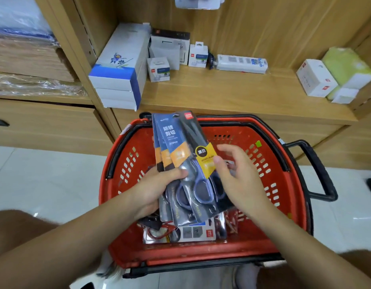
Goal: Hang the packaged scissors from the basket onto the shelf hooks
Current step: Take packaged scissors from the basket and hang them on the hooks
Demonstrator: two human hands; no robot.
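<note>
My left hand (159, 188) grips a fanned stack of several packaged scissors (180, 151), dark blue cards with orange and yellow labels, held upright above the red basket (284, 184). My right hand (236, 176) pinches the front pack's right edge by its yellow label, thumb on the card. More packaged goods (193, 231) lie on the basket's bottom. A white pack (198, 2) hangs at the top edge of the wooden back panel; the hooks themselves are out of sight.
The basket stands on a pale tiled floor against a wooden shelf unit (222, 94). White boxes (118, 67), a power strip pack (241, 63) and green-white boxes (345, 74) sit on the shelf. The basket's black handle (317, 167) sticks out to the right.
</note>
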